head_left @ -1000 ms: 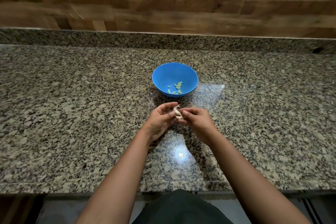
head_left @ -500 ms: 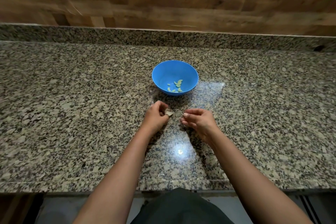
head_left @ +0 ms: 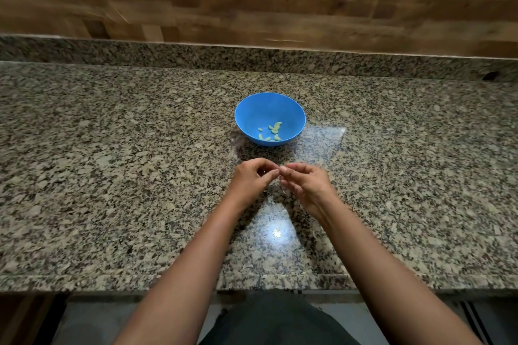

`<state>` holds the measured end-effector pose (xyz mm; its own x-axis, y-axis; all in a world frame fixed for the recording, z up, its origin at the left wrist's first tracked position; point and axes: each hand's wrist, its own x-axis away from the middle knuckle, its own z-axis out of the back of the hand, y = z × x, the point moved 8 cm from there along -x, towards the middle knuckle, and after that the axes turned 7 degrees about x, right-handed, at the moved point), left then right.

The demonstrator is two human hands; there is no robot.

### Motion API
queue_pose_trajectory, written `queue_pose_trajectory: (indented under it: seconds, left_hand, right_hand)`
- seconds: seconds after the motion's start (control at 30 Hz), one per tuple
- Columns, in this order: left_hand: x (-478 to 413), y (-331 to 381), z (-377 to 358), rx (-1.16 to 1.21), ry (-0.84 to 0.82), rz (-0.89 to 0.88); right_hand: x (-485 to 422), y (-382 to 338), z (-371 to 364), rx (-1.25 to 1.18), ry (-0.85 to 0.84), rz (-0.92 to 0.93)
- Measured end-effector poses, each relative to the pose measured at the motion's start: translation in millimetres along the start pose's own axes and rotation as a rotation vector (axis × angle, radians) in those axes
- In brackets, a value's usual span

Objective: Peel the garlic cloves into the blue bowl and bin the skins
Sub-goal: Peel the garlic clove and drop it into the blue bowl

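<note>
While several peeled cloves (head_left: 271, 132) already lie in blue bowl (head_left: 248, 120) on counter (head_left: 112, 176), job looks unfinished: left hand (head_left: 252, 176), right hand (head_left: 305, 185) meet fingertip to fingertip near bowl, fingers curled; blurred, cannot tell what they pinch. Skins probably still unbinned; no bin visible.

The left hand (head_left: 252, 180) and right hand (head_left: 307, 186) meet at the fingertips, with no gap to pass between them. Close by at 12 o'clock stands the blue bowl (head_left: 246, 120), the only thing in the way on the granite counter (head_left: 112, 176). Toward 9 and 3 o'clock the stone lies open. Farther at 12, the granite upstand (head_left: 140, 50) and the wooden wall (head_left: 252, 8) shut off the back.
</note>
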<state>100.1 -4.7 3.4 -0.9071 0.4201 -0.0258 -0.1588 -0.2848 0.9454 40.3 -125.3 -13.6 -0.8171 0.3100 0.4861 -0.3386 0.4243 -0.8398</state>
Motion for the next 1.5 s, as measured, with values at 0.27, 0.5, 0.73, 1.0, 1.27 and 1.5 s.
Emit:
queue_pose_trajectory:
  seconds: [0.27,0.5,0.73,1.0,1.27,1.5]
  left_hand:
    - [2.3,-1.0,-11.2,0.108,0.054,-0.019]
    - [10.8,-6.2,-20.1,-0.209,-0.068,-0.108]
    - [33.7,-29.8,-33.1,-0.587,-0.14,-0.189]
    - [33.3,-37.7,-37.3,-0.639,-0.104,-0.242]
    - [34.2,-31.8,-33.9,-0.586,-0.071,-0.254]
    - [26.5,-25.3,-22.4,-0.235,0.017,-0.125]
  right_hand:
    - [1.1,13.7,-0.5,-0.168,0.02,-0.083]
    - [-1.4,-12.5,16.6,0.509,0.054,0.134]
    - [-0.4,-9.6,15.7,1.19,0.036,0.229]
    - [-9.2,-17.4,14.5,1.256,0.053,0.104]
    - [-7.8,-22.2,0.5,1.472,0.054,0.218]
    - [-1.2,-5.8,23.5,0.909,0.104,0.213]
